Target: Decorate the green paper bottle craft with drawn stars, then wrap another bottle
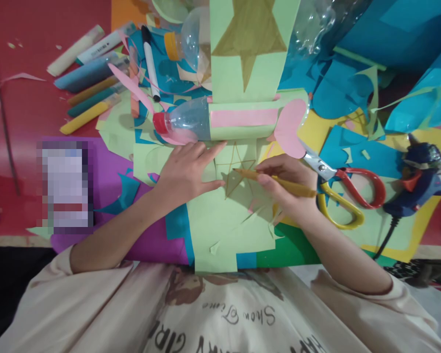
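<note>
My right hand [288, 184] is closed round a yellow-brown pencil [292, 186], its tip at a star outline [236, 171] drawn on pale green paper [220, 230]. My left hand [187, 169] rests on that paper to the left of the star, fingers spread and holding nothing. Just beyond the hands lies a plastic bottle [189, 117] with a red cap, wrapped in green and pink paper with a pink heart-shaped piece [290, 127] at its base end. Farther off is a green sheet [220, 29] bearing a large brown-gold star [248, 41].
Scissors [341, 191] with red and yellow handles lie right of my right hand, near a blue glue gun [417, 181]. Several markers [88, 73] sit at the upper left. A blurred-out phone [66, 186] lies on purple paper [106, 162]. Blue paper scraps [334, 88] cover the upper right.
</note>
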The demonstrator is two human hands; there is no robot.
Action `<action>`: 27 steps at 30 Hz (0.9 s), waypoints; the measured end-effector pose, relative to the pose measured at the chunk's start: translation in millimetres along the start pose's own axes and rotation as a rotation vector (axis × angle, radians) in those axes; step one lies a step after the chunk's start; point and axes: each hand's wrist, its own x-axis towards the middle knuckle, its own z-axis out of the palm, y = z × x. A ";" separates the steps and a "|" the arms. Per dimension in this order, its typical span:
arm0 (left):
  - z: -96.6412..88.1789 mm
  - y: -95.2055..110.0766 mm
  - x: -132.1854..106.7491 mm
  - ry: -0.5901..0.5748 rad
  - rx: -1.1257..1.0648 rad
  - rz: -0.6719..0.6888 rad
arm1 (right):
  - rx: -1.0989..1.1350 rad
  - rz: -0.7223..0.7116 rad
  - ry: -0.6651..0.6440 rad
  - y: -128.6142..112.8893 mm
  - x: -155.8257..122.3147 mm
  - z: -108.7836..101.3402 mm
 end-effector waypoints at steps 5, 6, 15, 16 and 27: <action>1.0 0.1 -0.4 0.012 -0.009 0.003 | -0.117 -0.105 -0.117 8.3 0.2 12.1; 1.0 0.1 -0.6 0.020 -0.014 0.008 | -0.131 -0.119 -0.138 9.5 0.6 13.0; 0.8 -0.5 -1.6 0.050 -0.035 0.027 | -0.169 -0.180 -0.180 14.3 2.9 15.2; 0.6 -0.6 -1.5 0.045 -0.036 0.027 | -0.170 -0.197 -0.187 14.6 3.2 15.3; -0.8 0.2 -0.1 0.009 -0.039 0.011 | -0.218 -0.295 -0.212 10.1 5.0 12.7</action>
